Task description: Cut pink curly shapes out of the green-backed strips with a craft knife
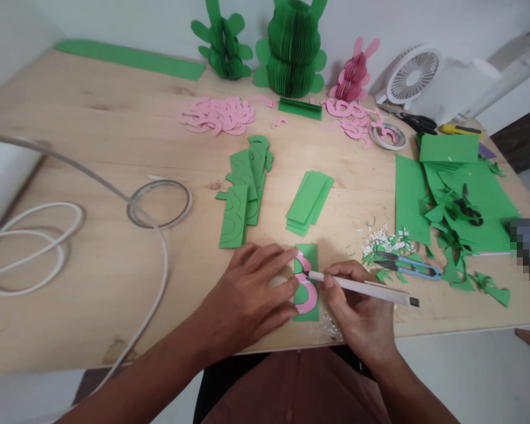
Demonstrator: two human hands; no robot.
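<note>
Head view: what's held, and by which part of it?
The right hand holds the white pen near its writing tip. The left hand grips nothing; its fingertips rest along the left edge of the pink cutout.

Toward five o'clock, the bare left hand (256, 294) covers the left edge of the pink curved card template (311, 294), which hides part of the green paper strip (313, 253) beneath. Whether the slim white pen (366, 285) touches the strip is too small to tell; the bare right hand (362, 312) hides some of its own curled fingers. At twelve, the top edge crops the large green honeycomb-paper figure (294, 59). At nine, the left edge cuts off a smooth white object (6, 182). At three, a blue-grey item (527, 247) is pixelated beyond recognition.
</note>
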